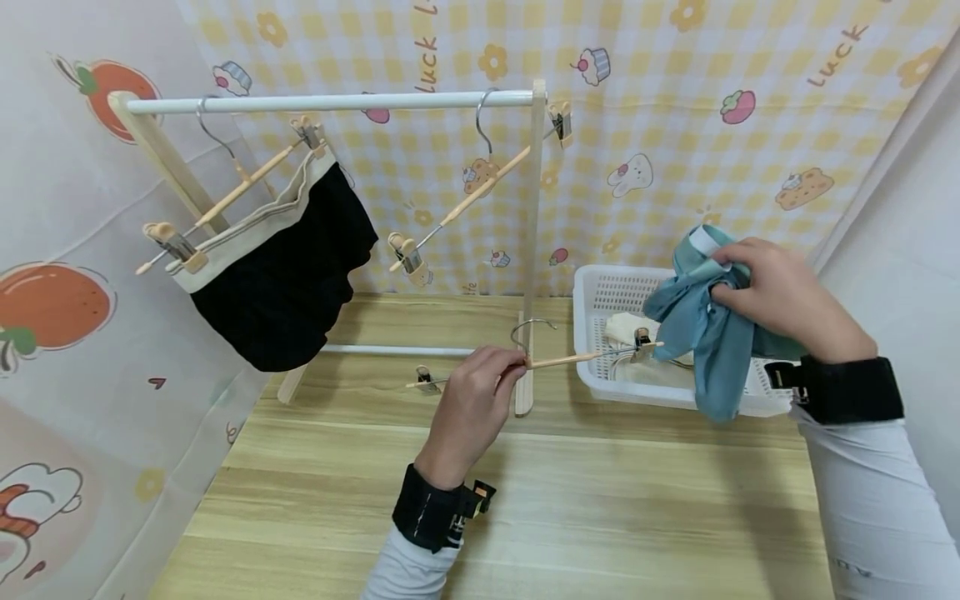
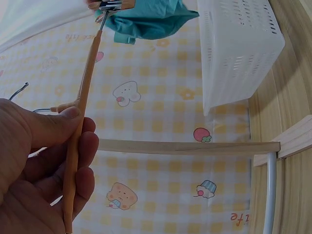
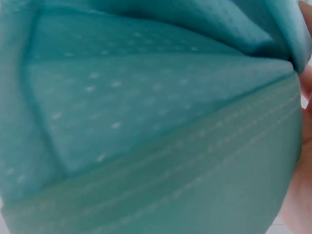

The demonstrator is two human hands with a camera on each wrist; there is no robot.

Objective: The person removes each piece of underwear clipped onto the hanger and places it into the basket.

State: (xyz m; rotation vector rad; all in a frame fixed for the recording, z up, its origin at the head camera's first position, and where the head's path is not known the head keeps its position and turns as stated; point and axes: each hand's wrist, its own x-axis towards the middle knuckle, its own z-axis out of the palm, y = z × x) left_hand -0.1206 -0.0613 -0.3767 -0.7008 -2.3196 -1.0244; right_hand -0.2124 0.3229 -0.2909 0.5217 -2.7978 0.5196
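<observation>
My left hand (image 1: 474, 402) grips a wooden clip hanger (image 1: 564, 361) near its middle, thumb and fingers round the bar, with the metal hook pointing up. In my right hand (image 1: 780, 287) a crumpled teal garment (image 1: 723, 333) is pinched at its top and hangs over the basket. A stitched band on this garment fills much of the right wrist view. The hanger's right clip (image 1: 642, 342) lies close beside the cloth. Its other clip (image 1: 427, 379) sticks out left of my left hand.
A rack with a white rail (image 1: 330, 102) stands at the back left. Black shorts (image 1: 288, 267) with a pale waistband hang there from a clip hanger, beside a bare hanger (image 1: 480, 193). At the right, a white plastic basket (image 1: 592, 287) holds pale cloth (image 1: 626, 327).
</observation>
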